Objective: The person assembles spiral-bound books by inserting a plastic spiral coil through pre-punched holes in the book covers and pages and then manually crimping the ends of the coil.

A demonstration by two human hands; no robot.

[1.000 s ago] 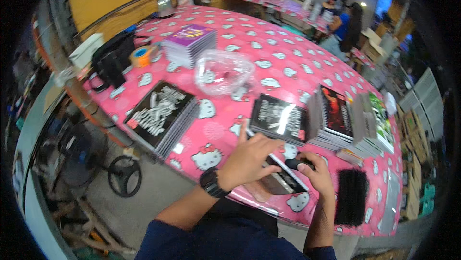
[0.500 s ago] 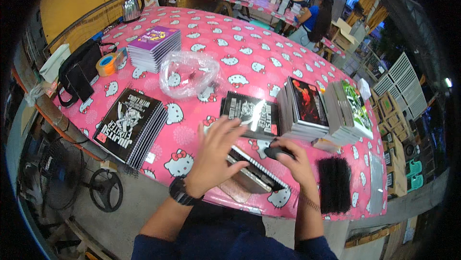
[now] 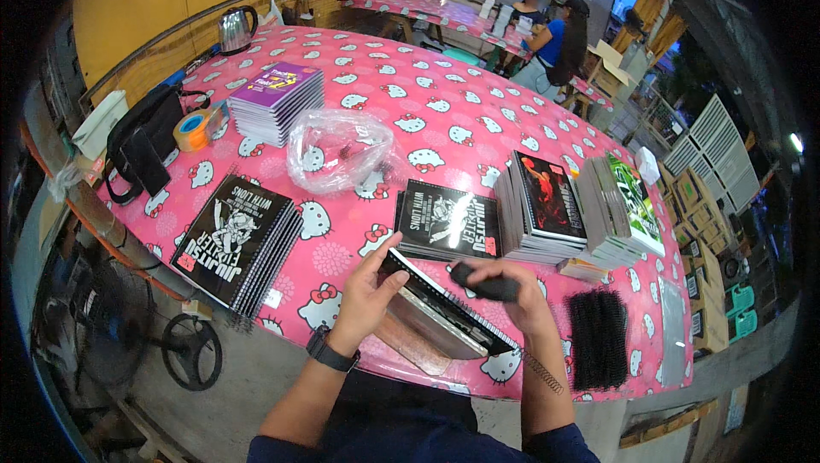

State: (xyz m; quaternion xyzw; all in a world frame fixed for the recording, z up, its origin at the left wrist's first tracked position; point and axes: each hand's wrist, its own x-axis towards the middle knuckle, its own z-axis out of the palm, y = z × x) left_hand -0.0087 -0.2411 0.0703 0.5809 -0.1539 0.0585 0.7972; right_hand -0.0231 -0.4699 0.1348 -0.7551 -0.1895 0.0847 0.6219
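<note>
My left hand (image 3: 363,305) is closed round the upper left end of a black-covered notebook (image 3: 457,313), thumb on the near face. The notebook stands tilted on its side, its punched edge upward, against a grey and brown board or block (image 3: 418,345) at the table's near edge. A thin black spiral coil (image 3: 543,373) sticks out past its right end, over my right wrist. My right hand (image 3: 523,296) grips a dark, round-ended handheld tool (image 3: 485,282) just above the spine; its exact kind is unclear. Beyond lies a stack of black-covered notebooks (image 3: 444,222).
Spiral-bound black notebooks (image 3: 239,245) lie at left, purple ones (image 3: 275,104) behind. A clear plastic bag (image 3: 337,151) sits mid-table. More book stacks (image 3: 547,207) (image 3: 628,207) stand right, near a bundle of black coils (image 3: 596,339). Two people sit at a far table.
My left hand has come down from hovering over the notebook and closed on its upper left end. My right hand has shifted slightly left with the dark tool, now raised more level.
</note>
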